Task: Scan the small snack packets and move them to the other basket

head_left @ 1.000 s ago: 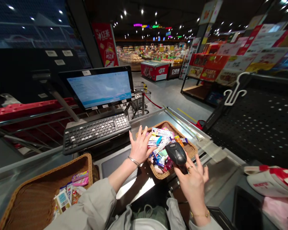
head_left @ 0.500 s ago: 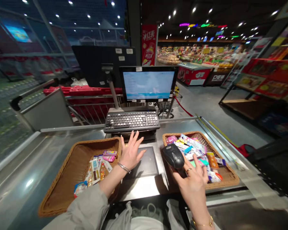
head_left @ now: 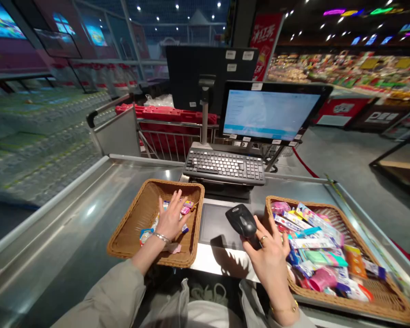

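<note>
Left hand: the left hand [head_left: 171,218], left of centre, is palm down with fingers extended and spread over packets; contact with them cannot be determined.
Right hand: the right hand [head_left: 269,255], right of centre in the lower half, grips a black handheld scanner [head_left: 241,219]; some fingers are extended.
Scanner: near the centre, its head pointing to the upper left of the frame, above the counter and between the two baskets; its handle is mostly hidden.
Left basket: brown woven basket [head_left: 128,234], left of centre, holding small packets [head_left: 185,210] gathered towards its right side, partly covered by the hand.
Right basket: second woven basket [head_left: 348,302], lower right, heaped with colourful small goods [head_left: 314,243], including a pink item [head_left: 324,278].
Counter: metal counter [head_left: 78,241], across the lower half, bearing both baskets.
Equipment: keyboard [head_left: 225,165] just above centre; lit monitor [head_left: 273,114] above it.
</note>
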Motion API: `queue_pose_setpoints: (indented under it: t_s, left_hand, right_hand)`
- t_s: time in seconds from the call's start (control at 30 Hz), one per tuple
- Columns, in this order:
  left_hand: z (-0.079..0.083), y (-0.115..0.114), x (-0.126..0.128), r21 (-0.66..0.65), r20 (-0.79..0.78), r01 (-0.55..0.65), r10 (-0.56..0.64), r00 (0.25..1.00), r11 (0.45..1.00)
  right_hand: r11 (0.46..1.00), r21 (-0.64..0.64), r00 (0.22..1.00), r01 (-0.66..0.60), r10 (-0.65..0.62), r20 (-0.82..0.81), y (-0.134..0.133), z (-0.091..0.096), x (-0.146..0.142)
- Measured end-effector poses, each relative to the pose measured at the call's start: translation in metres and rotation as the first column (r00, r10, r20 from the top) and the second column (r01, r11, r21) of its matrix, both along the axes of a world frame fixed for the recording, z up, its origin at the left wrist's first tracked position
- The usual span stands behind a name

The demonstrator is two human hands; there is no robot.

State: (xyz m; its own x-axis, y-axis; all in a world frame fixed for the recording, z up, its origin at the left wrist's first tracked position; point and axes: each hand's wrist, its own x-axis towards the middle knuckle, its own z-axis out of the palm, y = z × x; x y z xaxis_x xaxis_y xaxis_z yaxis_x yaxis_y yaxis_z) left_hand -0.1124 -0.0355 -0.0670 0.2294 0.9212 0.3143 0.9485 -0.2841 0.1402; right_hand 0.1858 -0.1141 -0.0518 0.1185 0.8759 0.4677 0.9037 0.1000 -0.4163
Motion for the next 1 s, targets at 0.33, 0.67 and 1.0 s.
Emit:
queue_pose_setpoints:
  t_s: [0.33, 0.67, 1.0]
  left_hand:
    - [-0.020, -0.007, -0.053, -0.117, -0.062, -0.116, 0.109, 0.992, 0.986]
    - [-0.034, -0.004, -0.083, -0.200, -0.119, -0.085, 0.062, 0.991, 0.976]
    - [-0.061, 0.034, -0.102, -0.296, -0.263, 0.045, -0.127, 0.956, 0.954]
  right_hand:
    - [0.986, -0.074, 0.989, -0.146, 0.144, -0.044, 0.011, -0.009, -0.038]
    - [0.970, -0.115, 0.976, -0.217, 0.218, 0.002, 0.017, -0.015, -0.052]
    - [0.978, -0.101, 0.983, -0.180, 0.182, 0.011, 0.017, -0.015, -0.051]
